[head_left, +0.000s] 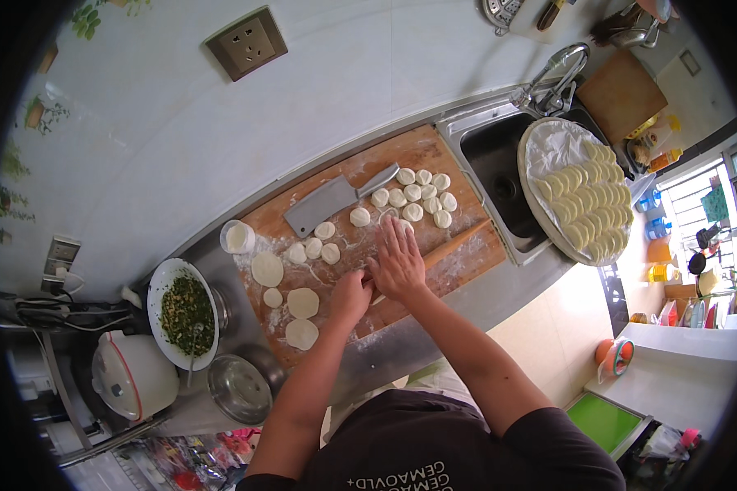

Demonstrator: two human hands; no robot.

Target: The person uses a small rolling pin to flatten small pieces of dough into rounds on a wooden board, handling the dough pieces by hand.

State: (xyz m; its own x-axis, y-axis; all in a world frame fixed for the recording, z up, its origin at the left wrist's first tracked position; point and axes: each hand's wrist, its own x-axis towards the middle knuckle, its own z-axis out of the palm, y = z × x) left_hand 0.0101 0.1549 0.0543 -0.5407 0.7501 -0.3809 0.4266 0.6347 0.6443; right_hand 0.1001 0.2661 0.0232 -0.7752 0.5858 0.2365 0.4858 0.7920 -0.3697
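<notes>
On the floured wooden board (356,162), my right hand (398,261) lies flat with its fingers extended over small dough pieces, partly hiding them. Close beside its wrist, my left hand (351,294) has its fingers curled at the near end of a wooden rolling pin (457,243); whether it grips the pin is hidden. Round dough pieces (412,212) cluster at the board's upper right. Flattened dough wrappers (303,303) lie at the left. Above my hands rests a cleaver (322,204), its handle toward the dough cluster.
A plastic cup of flour (237,237) and a bowl of chopped green filling (187,307) stand left, near a glass bowl (239,388) and a rice cooker (135,375). A round tray (549,236) of shaped dumplings sits across the sink (497,159) at right.
</notes>
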